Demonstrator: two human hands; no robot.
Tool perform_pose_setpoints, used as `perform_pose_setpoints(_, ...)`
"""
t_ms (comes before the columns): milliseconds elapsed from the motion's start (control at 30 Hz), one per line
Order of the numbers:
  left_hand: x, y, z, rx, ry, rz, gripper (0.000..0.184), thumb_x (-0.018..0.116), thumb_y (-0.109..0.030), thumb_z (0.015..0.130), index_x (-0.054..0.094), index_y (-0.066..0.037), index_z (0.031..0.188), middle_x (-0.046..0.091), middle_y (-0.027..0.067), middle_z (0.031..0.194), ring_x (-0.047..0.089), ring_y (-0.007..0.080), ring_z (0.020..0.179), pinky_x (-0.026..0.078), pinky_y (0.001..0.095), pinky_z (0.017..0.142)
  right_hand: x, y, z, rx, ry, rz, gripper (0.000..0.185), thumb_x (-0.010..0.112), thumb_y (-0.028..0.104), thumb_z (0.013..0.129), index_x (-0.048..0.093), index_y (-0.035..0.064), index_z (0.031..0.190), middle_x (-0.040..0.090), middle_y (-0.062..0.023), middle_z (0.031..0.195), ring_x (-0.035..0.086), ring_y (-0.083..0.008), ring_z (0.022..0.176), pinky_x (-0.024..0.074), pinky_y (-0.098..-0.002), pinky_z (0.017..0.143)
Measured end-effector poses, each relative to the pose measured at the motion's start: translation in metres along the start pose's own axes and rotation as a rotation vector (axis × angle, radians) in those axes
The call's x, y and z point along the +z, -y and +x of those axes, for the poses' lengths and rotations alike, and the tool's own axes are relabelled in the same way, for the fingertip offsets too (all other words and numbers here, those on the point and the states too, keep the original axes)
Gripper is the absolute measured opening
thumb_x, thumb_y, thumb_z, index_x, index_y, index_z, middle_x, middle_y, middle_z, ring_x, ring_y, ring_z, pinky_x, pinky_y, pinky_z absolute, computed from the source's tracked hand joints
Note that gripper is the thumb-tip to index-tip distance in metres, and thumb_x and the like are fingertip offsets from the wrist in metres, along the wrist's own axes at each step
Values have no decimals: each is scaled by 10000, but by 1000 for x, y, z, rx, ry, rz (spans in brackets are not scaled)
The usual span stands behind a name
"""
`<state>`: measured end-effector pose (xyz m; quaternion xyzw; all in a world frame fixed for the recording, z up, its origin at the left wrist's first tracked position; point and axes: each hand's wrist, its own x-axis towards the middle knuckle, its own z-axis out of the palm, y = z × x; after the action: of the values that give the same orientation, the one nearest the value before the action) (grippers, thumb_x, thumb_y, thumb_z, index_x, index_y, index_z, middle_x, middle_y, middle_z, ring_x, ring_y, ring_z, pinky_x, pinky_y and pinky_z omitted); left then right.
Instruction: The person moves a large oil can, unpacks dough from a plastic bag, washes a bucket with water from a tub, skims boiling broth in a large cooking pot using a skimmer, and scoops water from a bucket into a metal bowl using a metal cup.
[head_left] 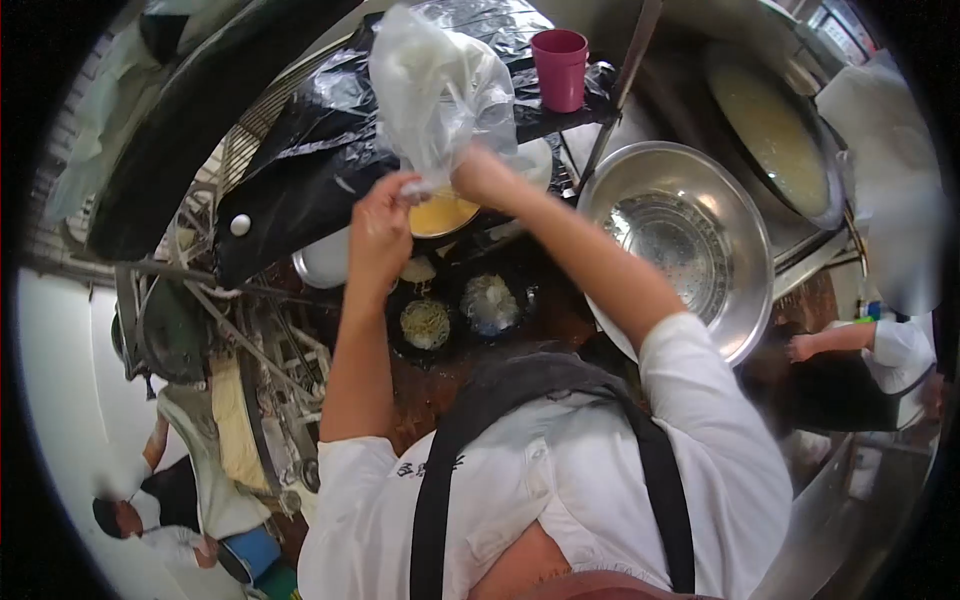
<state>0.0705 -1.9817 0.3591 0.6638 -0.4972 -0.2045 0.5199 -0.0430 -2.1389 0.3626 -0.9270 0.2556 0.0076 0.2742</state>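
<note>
A translucent white plastic bag (425, 85) with pale contents stands up over the black-covered ledge. My left hand (380, 220) pinches its lower edge between thumb and fingers. My right hand (485, 178) is against the bag's lower right side; it is smeared by motion and its fingers are hidden, so I cannot tell its grip. Just below both hands is a round metal container of yellow contents (440, 216), partly covered by them. Behind my right wrist a white rounded container (535, 165) shows in part.
A pink cup (560, 70) stands on the black plastic covering (310, 140). To the right are a wide steel basin (745, 250) and a large pot of cloudy liquid (770, 130). Dark bowls with noodle-like food (425, 325) sit below. Other people work at left and right.
</note>
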Motion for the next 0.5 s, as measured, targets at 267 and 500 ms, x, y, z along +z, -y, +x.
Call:
perform_pose_setpoints(267,68,64,-29,289,205,645,699,694,-163,838,384,66,1421,274,322,1515,236,526,1395,223,522,1168,119,-71,-172,46,-81,554,298,582,108,924,638,38,1208,669,-193,1143,624,-352,1076,490,-415,944)
perform_pose_setpoints(500,107,61,-56,169,695,498,628,668,-223,897,419,4,1427,468,258,1419,434,412,1323,361,439,1097,120,-122,-264,323,-344,564,296,580,233,970,646,70,1208,718,-125,1067,672,-288,998,512,-383,890)
